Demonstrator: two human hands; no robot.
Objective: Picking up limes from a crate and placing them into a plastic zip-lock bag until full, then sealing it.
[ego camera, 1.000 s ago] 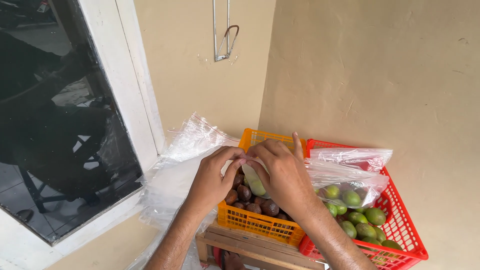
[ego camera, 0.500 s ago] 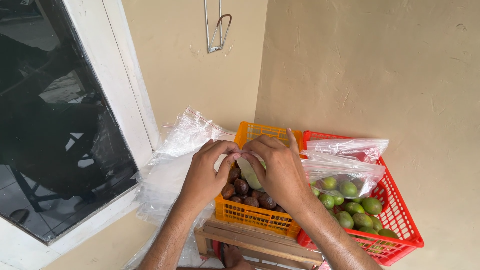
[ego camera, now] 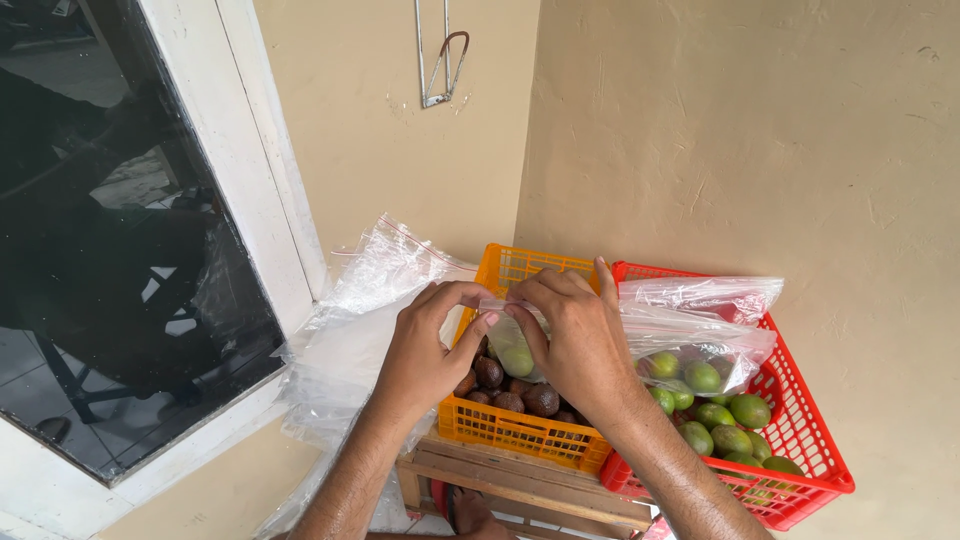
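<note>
Clear plastic marks the small bag (ego camera: 512, 345) pinched between both hands above the orange crate (ego camera: 515, 432). The left hand (ego camera: 425, 350) and right hand (ego camera: 575, 340) meet at the bag's top edge, thumbs and forefingers closed narrowly on the strip, apparently so the mouth can be worked along its length while the load hangs free. One pale green fruit (ego camera: 517, 360) shows through the film; the bag is thin, glossy and creased. Dark brown fruits (ego camera: 520, 398) fill the orange crate beneath. More green fruits (ego camera: 725, 415) lie in the red crate (ego camera: 800, 480) touching its right side, partly under a second bag (ego camera: 700, 320). Loose bags (ego camera: 370, 320) drape beside the window frame (ego camera: 270, 210). Both crates rest on a wooden stand (ego camera: 520, 485).
</note>
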